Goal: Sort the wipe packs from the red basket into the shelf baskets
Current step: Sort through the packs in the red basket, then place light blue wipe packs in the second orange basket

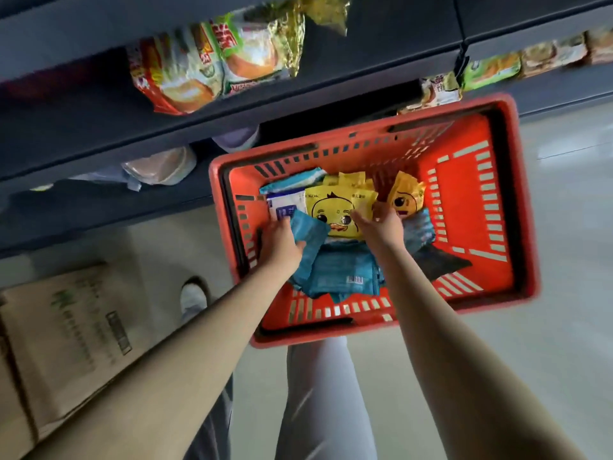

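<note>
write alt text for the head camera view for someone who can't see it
Two bare hands reach into a red plastic shopping basket of wipe packs: the left hand has its grip on a teal pack, and the right hand touches a yellow duck-face pack. Dark shelves with snack bags stand behind.

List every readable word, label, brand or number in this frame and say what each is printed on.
"Kcik", uncertain: top left of the yellow duck pack in the red basket.
Characters at that pack's top right: too blurred to read.
Barcode on the teal pack: digits unreadable.
White pack label: unreadable.
Cardboard box print and label: blurred.
Shelf snack bags: red characters, blurred.
</note>
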Tool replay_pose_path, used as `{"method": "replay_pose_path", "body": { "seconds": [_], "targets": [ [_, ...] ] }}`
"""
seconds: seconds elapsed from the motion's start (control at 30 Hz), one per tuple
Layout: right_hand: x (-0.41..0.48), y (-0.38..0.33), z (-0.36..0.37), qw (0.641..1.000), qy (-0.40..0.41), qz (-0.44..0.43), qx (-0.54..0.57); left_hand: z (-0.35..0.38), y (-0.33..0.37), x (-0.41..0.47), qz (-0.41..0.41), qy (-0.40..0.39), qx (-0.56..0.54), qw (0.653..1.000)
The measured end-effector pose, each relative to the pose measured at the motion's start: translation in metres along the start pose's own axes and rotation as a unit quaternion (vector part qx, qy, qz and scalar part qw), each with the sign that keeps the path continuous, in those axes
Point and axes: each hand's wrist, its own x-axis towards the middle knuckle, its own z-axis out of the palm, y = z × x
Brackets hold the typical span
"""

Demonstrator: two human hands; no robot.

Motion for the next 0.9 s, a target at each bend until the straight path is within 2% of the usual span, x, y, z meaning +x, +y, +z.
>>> {"method": "replay_pose_path", "body": {
  "seconds": [0.13,0.3,0.47,0.6,0.7,0.77,0.83,0.9],
  "targets": [
    [-0.001,0.002,0.004,0.998,0.008,0.024,0.064,0.001,0.001,0.004,-0.035,0.027,-0.069,0.997],
    [0.0,0.0,0.005,0.999,0.017,0.02,0.034,-0.006,-0.003,-0.012,-0.052,0.028,-0.177,0.982],
    [-0.003,-0.019,0.008,0.991,-0.023,0.041,0.125,-0.024,-0.004,-0.035,-0.078,0.012,-0.314,0.946],
    [-0.035,-0.036,-0.009,0.987,-0.024,0.005,0.158,-0.053,-0.003,-0.067,-0.078,-0.003,-0.409,0.909],
    [-0.088,-0.059,-0.044,0.97,-0.013,-0.056,0.236,-0.095,-0.004,-0.106,-0.046,-0.012,-0.481,0.875],
    [-0.14,-0.083,-0.07,0.952,-0.011,-0.101,0.29,-0.134,-0.009,-0.137,-0.022,-0.025,-0.54,0.841],
    [-0.199,-0.112,-0.089,0.923,-0.013,-0.133,0.362,-0.175,-0.019,-0.168,-0.002,-0.048,-0.577,0.816],
    [-0.26,-0.143,-0.096,0.889,-0.027,-0.145,0.433,-0.219,-0.034,-0.198,0.012,-0.059,-0.589,0.806]
  ]
}}
